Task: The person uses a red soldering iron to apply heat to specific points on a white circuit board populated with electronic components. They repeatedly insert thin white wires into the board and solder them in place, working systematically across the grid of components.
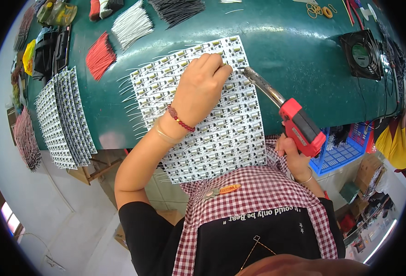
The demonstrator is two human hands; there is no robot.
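PCB sheet [226, 133] past tbl edge [115, 145], fan [361, 55] apart

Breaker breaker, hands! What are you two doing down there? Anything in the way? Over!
Left hand over white circuit-board sheet, fingers curled, grip unclear. Right hand holding red soldering gun, tip near left fingertips. Left forearm covering part of the sheet.

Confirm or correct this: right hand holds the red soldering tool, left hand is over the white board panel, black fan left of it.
Wrong side: the black fan is right of the white board panel, as the head view shows. The rest stands: right hand holding the red soldering tool, left hand over the panel.
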